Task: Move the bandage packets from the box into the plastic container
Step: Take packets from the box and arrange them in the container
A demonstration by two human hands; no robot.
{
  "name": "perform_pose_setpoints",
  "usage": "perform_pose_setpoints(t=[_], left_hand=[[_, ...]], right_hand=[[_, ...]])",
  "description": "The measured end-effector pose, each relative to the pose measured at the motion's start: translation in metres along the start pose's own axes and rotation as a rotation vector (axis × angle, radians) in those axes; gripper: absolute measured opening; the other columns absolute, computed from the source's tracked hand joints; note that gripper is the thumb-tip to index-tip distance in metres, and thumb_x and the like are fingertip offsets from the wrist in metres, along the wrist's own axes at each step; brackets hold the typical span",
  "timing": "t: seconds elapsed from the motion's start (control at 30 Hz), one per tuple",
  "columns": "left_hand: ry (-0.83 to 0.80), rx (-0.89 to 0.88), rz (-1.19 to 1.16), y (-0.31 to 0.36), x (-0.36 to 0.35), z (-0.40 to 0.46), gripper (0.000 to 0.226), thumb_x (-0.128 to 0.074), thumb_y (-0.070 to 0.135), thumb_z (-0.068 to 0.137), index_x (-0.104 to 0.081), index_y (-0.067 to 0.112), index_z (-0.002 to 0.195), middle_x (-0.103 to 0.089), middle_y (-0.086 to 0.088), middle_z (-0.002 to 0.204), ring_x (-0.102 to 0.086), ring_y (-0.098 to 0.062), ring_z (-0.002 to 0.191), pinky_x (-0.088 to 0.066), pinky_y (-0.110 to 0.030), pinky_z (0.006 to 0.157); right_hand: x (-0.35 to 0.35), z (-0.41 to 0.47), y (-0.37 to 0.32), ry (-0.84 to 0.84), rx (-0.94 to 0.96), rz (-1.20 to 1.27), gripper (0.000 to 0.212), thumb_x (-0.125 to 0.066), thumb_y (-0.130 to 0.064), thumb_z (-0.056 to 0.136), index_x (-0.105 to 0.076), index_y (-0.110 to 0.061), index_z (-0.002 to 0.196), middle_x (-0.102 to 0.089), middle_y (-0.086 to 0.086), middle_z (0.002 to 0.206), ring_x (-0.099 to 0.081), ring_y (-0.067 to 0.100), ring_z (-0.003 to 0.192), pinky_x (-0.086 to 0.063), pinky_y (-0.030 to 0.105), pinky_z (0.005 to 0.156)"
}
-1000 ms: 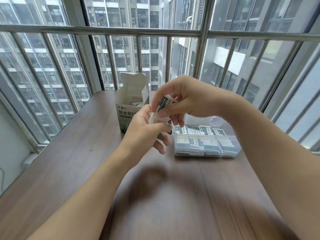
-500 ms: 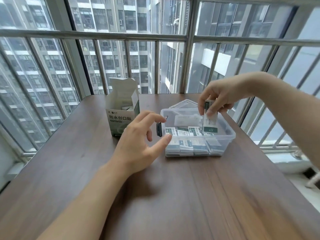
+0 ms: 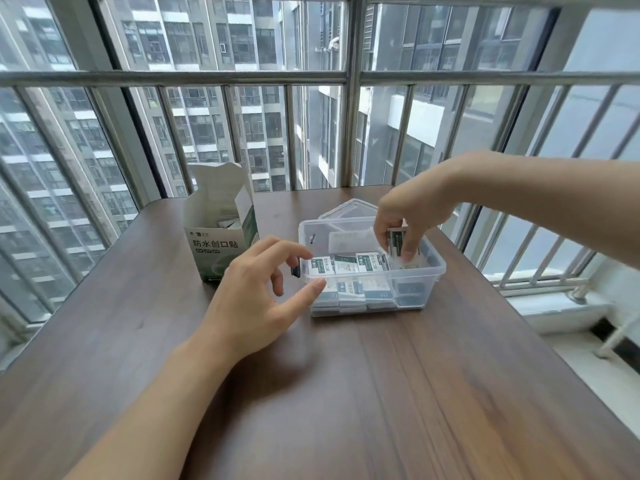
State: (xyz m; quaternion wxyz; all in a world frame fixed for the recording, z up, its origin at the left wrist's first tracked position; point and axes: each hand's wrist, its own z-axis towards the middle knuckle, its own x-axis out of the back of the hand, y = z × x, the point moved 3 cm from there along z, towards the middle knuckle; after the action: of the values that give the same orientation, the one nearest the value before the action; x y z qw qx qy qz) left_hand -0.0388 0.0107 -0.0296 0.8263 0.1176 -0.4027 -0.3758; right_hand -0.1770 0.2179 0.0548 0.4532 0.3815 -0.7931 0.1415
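A clear plastic container (image 3: 434,271) stands on the wooden table (image 3: 346,393), with several white-and-green bandage packets (image 3: 346,265) lined up inside. My right hand (image 3: 408,213) reaches down into its right end and pinches one upright packet (image 3: 396,242) between thumb and fingers. My left hand (image 3: 256,296) hovers at the container's left wall, fingers spread and loosely bent, thumb tip close to the rim, holding nothing. The open white-and-green cardboard box (image 3: 221,237) stands upright to the left, with a few packets showing inside.
The container's clear lid (image 3: 346,211) lies behind it. A metal railing (image 3: 311,77) and windows run along the table's far and right edges. A small dark object (image 3: 295,268) sits at the container's left end.
My right hand carried the packet from in front of the box over to the container and lowered it inside. My left hand let go and now hovers by the container's left side.
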Motion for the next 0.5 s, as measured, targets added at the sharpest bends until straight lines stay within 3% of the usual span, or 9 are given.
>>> perform_pose_setpoints(t=[0.23, 0.3, 0.4, 0.5], left_hand=[[0.004, -0.009, -0.007, 0.0, -0.001, -0.001, 0.026, -0.072, 0.047, 0.083, -0.067, 0.033, 0.104, -0.058, 0.015, 0.093, -0.057, -0.018, 0.062, -0.043, -0.02, 0.058], [0.006, -0.011, -0.007, -0.001, -0.001, -0.001, 0.026, -0.072, 0.047, 0.083, -0.067, 0.033, 0.105, -0.058, 0.015, 0.093, -0.056, -0.018, 0.062, -0.044, -0.021, 0.058], [0.003, -0.012, -0.004, 0.0, 0.0, 0.0, 0.026, -0.072, 0.047, 0.083, -0.067, 0.032, 0.105, -0.057, 0.016, 0.093, -0.055, -0.018, 0.061, -0.043, -0.02, 0.058], [0.0, -0.007, 0.001, 0.0, -0.001, 0.0, 0.026, -0.073, 0.045, 0.083, -0.067, 0.032, 0.105, -0.058, 0.015, 0.094, -0.055, -0.018, 0.061, -0.043, -0.019, 0.06]], right_hand=[[-0.004, 0.007, -0.014, -0.128, -0.068, -0.203, 0.028, -0.07, -0.037, 0.093, -0.066, -0.022, 0.116, -0.069, 0.003, 0.112, -0.052, 0.012, 0.08, -0.039, 0.019, 0.06], [-0.006, 0.008, -0.016, -0.137, -0.086, -0.248, 0.031, -0.067, -0.04, 0.094, -0.065, -0.022, 0.12, -0.068, 0.004, 0.114, -0.056, 0.016, 0.086, -0.045, 0.023, 0.066], [-0.009, 0.009, -0.016, -0.143, -0.108, -0.3, 0.033, -0.066, -0.043, 0.094, -0.063, -0.025, 0.122, -0.067, 0.007, 0.116, -0.064, 0.028, 0.103, -0.056, 0.04, 0.088], [-0.01, 0.012, -0.014, -0.125, -0.114, -0.306, 0.038, -0.068, -0.042, 0.093, -0.058, -0.024, 0.126, -0.064, 0.009, 0.119, -0.064, 0.033, 0.108, -0.056, 0.049, 0.093]])
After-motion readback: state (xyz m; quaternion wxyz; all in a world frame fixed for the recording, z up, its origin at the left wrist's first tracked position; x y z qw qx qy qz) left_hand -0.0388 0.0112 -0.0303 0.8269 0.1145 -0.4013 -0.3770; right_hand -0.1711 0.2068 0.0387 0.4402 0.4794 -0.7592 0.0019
